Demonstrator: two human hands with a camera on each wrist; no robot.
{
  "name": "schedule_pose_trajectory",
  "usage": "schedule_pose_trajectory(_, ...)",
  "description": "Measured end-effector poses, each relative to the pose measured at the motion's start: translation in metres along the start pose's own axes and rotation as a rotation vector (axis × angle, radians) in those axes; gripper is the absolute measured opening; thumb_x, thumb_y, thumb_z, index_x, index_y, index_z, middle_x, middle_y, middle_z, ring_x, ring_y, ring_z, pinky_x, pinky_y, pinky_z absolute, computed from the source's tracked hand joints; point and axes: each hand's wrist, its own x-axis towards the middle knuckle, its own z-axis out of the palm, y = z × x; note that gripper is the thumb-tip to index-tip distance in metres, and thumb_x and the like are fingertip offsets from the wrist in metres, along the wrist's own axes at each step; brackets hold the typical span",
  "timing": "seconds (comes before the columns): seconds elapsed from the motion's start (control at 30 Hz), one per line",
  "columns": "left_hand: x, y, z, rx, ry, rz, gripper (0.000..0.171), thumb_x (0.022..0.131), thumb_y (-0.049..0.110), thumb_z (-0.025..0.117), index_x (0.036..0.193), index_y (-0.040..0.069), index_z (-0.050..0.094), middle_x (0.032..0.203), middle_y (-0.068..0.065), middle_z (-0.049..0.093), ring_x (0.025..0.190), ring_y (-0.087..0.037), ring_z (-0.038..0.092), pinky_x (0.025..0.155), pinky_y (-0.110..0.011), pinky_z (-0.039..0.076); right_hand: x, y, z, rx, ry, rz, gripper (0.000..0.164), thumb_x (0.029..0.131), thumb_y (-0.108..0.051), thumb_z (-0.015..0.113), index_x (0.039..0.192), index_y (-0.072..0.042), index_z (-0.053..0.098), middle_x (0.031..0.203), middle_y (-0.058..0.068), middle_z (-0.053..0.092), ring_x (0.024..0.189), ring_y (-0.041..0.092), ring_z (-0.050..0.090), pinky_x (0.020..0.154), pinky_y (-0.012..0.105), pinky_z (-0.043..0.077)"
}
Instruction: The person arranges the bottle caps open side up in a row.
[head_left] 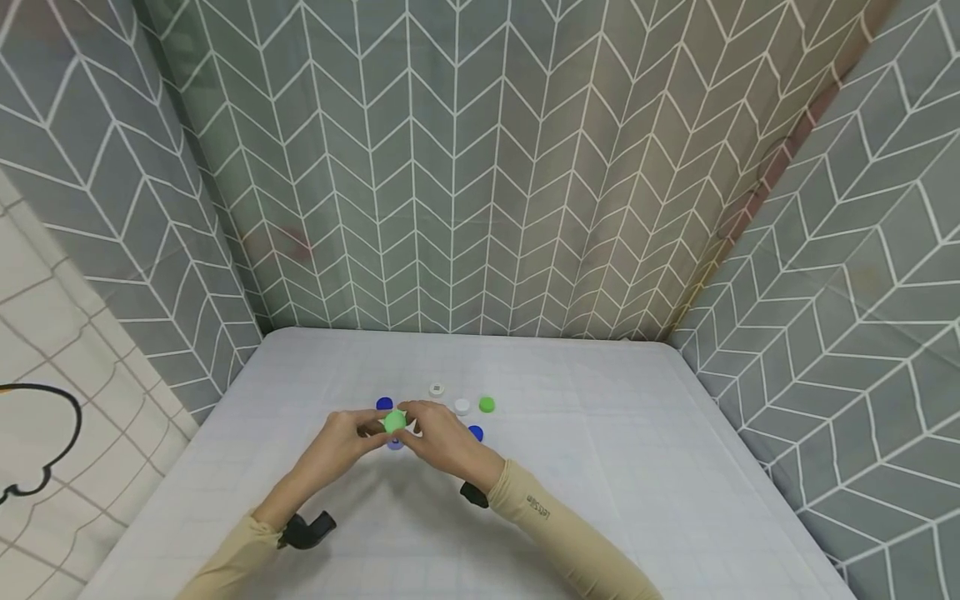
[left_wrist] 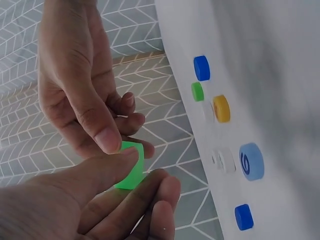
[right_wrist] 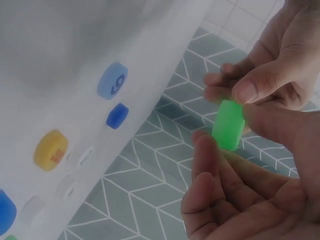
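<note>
A light green bottle cap [head_left: 394, 420] is held up over the table between both hands. My left hand [head_left: 339, 443] pinches it from the left, its thumb across one face in the left wrist view. From the right, my right hand [head_left: 452, 440] grips the same cap between thumb and fingers, as the right wrist view shows [right_wrist: 229, 125]. Both thumbs meet near its edge. Beneath the hands lies a light blue cap [left_wrist: 251, 161] with a dark mark on top, partly covered in the head view. A yellow cap [left_wrist: 221, 109] shows only in the wrist views.
On the white table [head_left: 615, 467] lie a dark blue cap [head_left: 385, 403], another blue cap [head_left: 476, 433], a green cap [head_left: 487, 405] and several white ones, including a marked white cap [head_left: 437, 389]. Patterned grey curtains [head_left: 465, 167] stand behind and beside the table.
</note>
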Motion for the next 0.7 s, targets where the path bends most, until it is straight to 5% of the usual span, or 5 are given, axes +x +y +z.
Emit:
schedule_pose_trajectory(0.43, -0.0011, 0.0003, -0.0003, -0.067, -0.003, -0.038, 0.038, 0.083, 0.018, 0.075, 0.118, 0.004, 0.065, 0.091, -0.006, 0.075, 0.089, -0.024, 0.071, 0.075, -0.037, 0.057, 0.0000, -0.0011, -0.0026, 0.008, 0.020, 0.010, 0.034, 0.092, -0.023, 0.066, 0.122, -0.007, 0.064, 0.106, 0.003, 0.068, 0.084, 0.008, 0.064, 0.065, 0.010, 0.047)
schedule_pose_trajectory(0.7, -0.0011, -0.0013, -0.0003, -0.128, 0.004, -0.094, 0.036, 0.089, 0.034, 0.068, 0.117, 0.011, 0.067, 0.108, -0.012, 0.072, 0.098, -0.027, 0.071, 0.083, -0.048, 0.055, -0.0011, -0.0008, -0.0020, 0.036, 0.067, -0.017, 0.024, 0.093, -0.017, 0.065, 0.115, -0.007, 0.065, 0.104, 0.002, 0.067, 0.084, 0.004, 0.062, 0.070, 0.011, 0.048)
